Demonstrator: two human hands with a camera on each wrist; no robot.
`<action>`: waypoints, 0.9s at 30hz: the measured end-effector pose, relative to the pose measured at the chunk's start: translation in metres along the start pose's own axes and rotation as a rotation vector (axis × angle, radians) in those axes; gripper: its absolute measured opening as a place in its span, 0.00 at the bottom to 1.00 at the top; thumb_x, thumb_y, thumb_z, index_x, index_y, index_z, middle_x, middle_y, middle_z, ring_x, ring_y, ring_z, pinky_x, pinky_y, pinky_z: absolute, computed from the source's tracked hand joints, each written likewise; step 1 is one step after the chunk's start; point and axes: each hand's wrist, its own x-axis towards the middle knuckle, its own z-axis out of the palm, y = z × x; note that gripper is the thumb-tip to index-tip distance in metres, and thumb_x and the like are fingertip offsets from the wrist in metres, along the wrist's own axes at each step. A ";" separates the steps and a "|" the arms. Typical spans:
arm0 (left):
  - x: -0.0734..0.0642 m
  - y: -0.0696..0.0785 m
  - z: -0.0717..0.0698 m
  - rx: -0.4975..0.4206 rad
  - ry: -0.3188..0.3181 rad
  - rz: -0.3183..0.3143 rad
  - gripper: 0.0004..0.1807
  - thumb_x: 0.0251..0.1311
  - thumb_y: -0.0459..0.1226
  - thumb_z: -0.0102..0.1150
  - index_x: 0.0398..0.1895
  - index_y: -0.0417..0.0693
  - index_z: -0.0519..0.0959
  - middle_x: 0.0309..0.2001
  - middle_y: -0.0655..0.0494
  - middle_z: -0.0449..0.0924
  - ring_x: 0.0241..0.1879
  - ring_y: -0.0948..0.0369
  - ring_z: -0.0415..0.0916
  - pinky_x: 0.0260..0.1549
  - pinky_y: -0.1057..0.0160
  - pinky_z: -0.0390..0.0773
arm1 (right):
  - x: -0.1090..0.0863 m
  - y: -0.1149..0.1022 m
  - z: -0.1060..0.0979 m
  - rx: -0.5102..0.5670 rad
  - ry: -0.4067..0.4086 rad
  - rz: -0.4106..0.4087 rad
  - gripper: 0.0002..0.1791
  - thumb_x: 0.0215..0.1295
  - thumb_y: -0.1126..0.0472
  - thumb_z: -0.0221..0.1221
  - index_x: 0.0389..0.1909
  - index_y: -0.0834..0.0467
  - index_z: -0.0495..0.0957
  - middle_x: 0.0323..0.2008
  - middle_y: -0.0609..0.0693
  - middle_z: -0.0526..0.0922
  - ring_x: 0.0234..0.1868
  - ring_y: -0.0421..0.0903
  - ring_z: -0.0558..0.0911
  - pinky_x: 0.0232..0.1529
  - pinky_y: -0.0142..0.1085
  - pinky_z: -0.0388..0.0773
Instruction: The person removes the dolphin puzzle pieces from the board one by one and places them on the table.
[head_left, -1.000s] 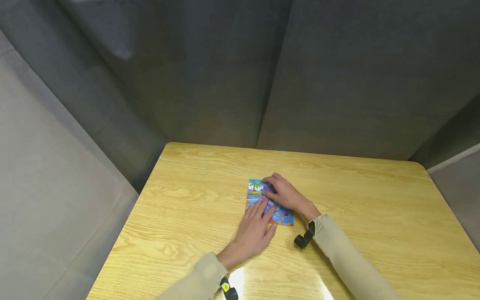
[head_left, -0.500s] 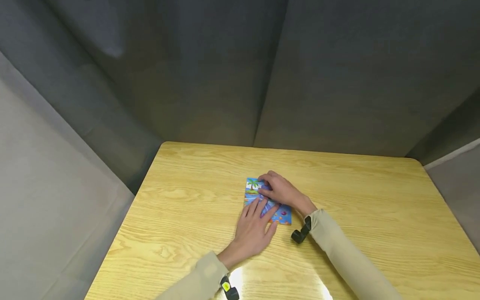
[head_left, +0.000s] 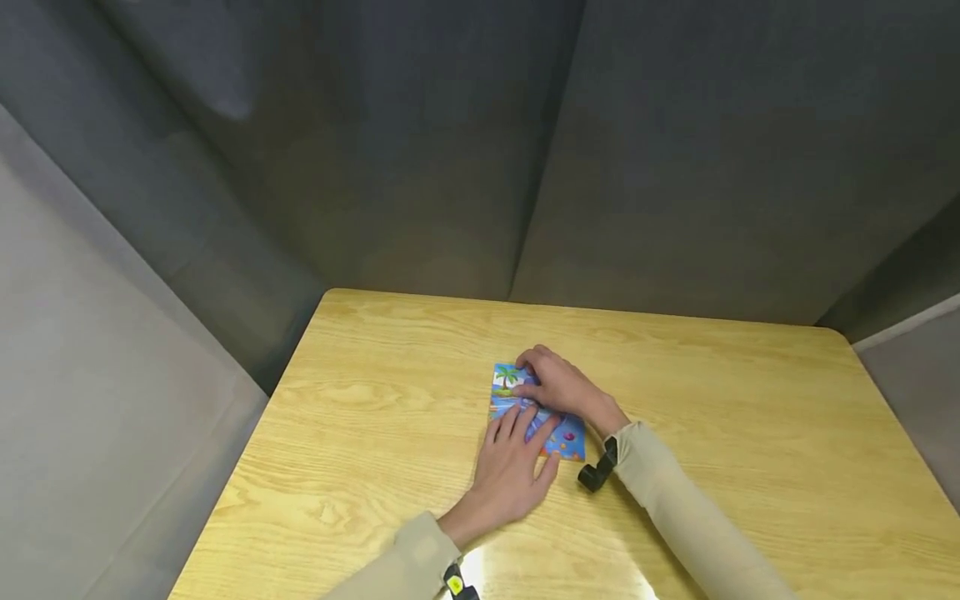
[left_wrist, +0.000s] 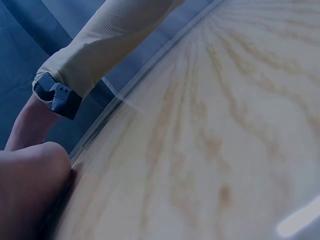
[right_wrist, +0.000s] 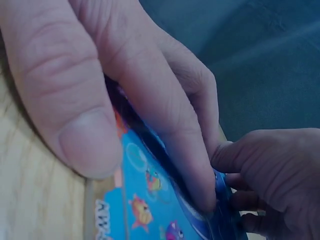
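A small colourful picture board [head_left: 504, 406], with a palm tree, blue sea and little sea creatures, lies on the wooden table. My left hand [head_left: 508, 475] rests across its lower left part, fingers straight and spread, thumb near the bottom edge. Over the upper right part my right hand [head_left: 558, 383] is bent, thumb and fingertips apart on the picture around a purple area; I cannot tell whether they pinch a piece. In the right wrist view, the right thumb [right_wrist: 85, 135] overlaps the board's edge and a finger presses a dark blue curved shape. Both hands hide much of the picture.
The wooden table [head_left: 375, 367] reaches well out on both sides, its far edge at a dark grey curtain [head_left: 420, 167]. A light grey panel [head_left: 90, 375] stands to the left. Each sleeve cuff carries a small black wrist camera [head_left: 597, 471].
My right thumb and fingers have shifted slightly left over the picture. The left index finger has spread a little to the right. The board keeps its place; the head view tilts slightly.
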 end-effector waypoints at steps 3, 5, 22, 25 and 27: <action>-0.003 0.000 0.002 -0.001 0.004 0.008 0.30 0.78 0.57 0.40 0.78 0.61 0.69 0.76 0.53 0.63 0.77 0.47 0.57 0.71 0.45 0.59 | -0.002 0.001 0.003 -0.006 -0.012 -0.008 0.24 0.69 0.52 0.69 0.58 0.63 0.79 0.42 0.53 0.78 0.37 0.45 0.74 0.41 0.40 0.75; -0.004 0.000 0.003 -0.002 0.020 0.018 0.30 0.77 0.57 0.42 0.77 0.59 0.70 0.75 0.52 0.65 0.76 0.47 0.58 0.70 0.45 0.61 | -0.002 0.002 0.004 -0.010 -0.017 -0.009 0.25 0.69 0.52 0.69 0.58 0.63 0.79 0.41 0.52 0.78 0.37 0.45 0.74 0.41 0.40 0.75; 0.001 -0.002 0.004 0.022 -0.042 0.023 0.32 0.81 0.57 0.33 0.80 0.59 0.64 0.80 0.51 0.58 0.80 0.49 0.51 0.75 0.46 0.54 | 0.000 -0.002 0.002 -0.025 0.009 0.016 0.20 0.69 0.53 0.70 0.54 0.61 0.81 0.39 0.50 0.77 0.34 0.44 0.73 0.36 0.39 0.73; 0.000 -0.002 0.003 0.023 -0.057 0.019 0.32 0.81 0.57 0.33 0.81 0.59 0.63 0.81 0.52 0.57 0.81 0.49 0.49 0.76 0.46 0.53 | 0.000 -0.004 0.002 -0.042 0.002 0.019 0.20 0.68 0.53 0.70 0.53 0.61 0.81 0.40 0.50 0.77 0.34 0.44 0.73 0.37 0.39 0.74; 0.000 -0.002 0.001 0.024 -0.059 0.021 0.32 0.81 0.57 0.32 0.81 0.58 0.63 0.81 0.51 0.57 0.81 0.49 0.48 0.76 0.45 0.52 | 0.000 -0.005 0.001 -0.052 -0.005 0.023 0.21 0.68 0.52 0.70 0.54 0.61 0.81 0.40 0.50 0.77 0.34 0.43 0.73 0.37 0.39 0.74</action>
